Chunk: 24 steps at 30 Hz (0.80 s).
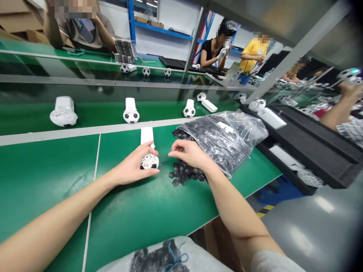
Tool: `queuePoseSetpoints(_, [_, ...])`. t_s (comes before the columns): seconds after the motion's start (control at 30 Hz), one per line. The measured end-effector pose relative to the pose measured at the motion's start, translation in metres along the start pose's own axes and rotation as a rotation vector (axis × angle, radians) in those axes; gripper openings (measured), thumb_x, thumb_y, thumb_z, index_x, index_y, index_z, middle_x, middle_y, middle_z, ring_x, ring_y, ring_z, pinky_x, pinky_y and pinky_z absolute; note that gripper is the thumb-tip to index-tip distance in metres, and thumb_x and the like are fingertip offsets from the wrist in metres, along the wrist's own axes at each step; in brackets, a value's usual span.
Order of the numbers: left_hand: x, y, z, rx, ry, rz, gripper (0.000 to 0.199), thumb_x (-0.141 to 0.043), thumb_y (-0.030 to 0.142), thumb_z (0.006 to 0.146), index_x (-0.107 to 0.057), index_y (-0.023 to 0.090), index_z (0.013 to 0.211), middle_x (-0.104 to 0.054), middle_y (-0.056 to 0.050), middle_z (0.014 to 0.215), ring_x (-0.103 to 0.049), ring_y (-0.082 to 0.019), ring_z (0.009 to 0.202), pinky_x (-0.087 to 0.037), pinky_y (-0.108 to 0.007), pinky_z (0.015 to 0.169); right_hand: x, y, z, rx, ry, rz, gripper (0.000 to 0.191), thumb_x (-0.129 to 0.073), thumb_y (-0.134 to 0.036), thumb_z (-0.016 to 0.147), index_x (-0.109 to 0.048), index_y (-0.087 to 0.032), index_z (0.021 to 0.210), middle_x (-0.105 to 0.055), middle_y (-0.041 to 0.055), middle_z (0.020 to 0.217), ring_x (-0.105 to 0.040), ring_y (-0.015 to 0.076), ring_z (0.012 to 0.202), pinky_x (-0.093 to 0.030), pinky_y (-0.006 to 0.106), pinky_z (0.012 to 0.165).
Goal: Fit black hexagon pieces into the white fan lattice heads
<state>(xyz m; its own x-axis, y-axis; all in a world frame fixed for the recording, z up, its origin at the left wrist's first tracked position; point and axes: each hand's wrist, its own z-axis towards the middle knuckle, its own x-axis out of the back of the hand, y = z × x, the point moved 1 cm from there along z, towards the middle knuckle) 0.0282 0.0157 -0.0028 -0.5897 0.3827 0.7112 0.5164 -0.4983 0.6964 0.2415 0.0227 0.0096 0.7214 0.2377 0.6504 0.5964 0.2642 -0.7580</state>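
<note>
One bag [251, 126] — black pieces [211, 138] inside

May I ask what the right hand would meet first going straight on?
Probably the openwork soccer-ball head held by the left hand, or that hand's fingertips; exact depth is unclear.

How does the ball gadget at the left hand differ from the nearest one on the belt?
The near gadget shows mostly white lattice; the belt gadget shows several black patches. The left hand curls around the near gadget; no hand touches the belt gadget. Both share a ball-and-block shape.
</note>
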Motion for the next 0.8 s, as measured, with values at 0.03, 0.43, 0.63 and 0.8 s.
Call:
queuePoseSetpoints(0.03, [0.001, -0.001, 0.001, -0.005, 0.005, 0.003, 0.037, -0.059, 0.040, 0.073, -0.046, 0.022, 0.104, -0.041, -0.011, 0.132, -0.021, -0.029, 0.133, -0.026, -0.049, 0.104, 0.009, 0.003, -0.001, -0.047, 0.032, -0.063, 0.014, -0.063, -0.030, 0.074, -0.057, -0.018, 0.070, -0.058, -0.0030, 0.064, -0.050, 0.0099, 0.059, -0.038, 0.021, 0.056])
queuePoseSetpoints(0.43, [0.003, -0.003, 0.001, 0.198, 0.052, -0.002, 0.056, -0.070, 0.044, 0.058, -0.047, 0.022, 0.105, -0.035, -0.006, 0.109, -0.041, -0.027, 0.109, -0.035, -0.046, 0.097, 0.011, 0.016, -0.007, -0.167, -0.115, -0.435, 0.009, -0.065, -0.015, 0.070, -0.058, -0.020, 0.070, -0.060, -0.0010, 0.069, -0.053, 0.0119, 0.063, -0.036, 0.022, 0.057])
queuePoseSetpoints(0.63, [0.017, -0.006, 0.002, 0.074, -0.132, -0.108, 0.050, -0.065, 0.030, 0.066, -0.047, 0.028, 0.113, -0.039, -0.002, 0.116, -0.044, -0.023, 0.110, -0.034, -0.039, 0.098, 0.004, 0.004, -0.008, -0.040, -0.022, -0.055, 0.005, -0.052, -0.022, 0.082, -0.057, -0.021, 0.082, -0.056, -0.0034, 0.065, -0.052, 0.0097, 0.058, -0.041, 0.023, 0.058])
queuePoseSetpoints(0.8, [0.022, -0.010, 0.002, 0.058, -0.213, -0.185, 0.051, -0.065, 0.027, 0.067, -0.046, 0.029, 0.115, -0.039, -0.001, 0.119, -0.047, -0.021, 0.107, -0.039, -0.033, 0.093, -0.013, -0.001, -0.005, 0.009, -0.058, 0.277, 0.013, -0.058, -0.024, 0.079, -0.060, -0.019, 0.091, -0.061, 0.0004, 0.078, -0.058, 0.0120, 0.068, -0.047, 0.024, 0.060])
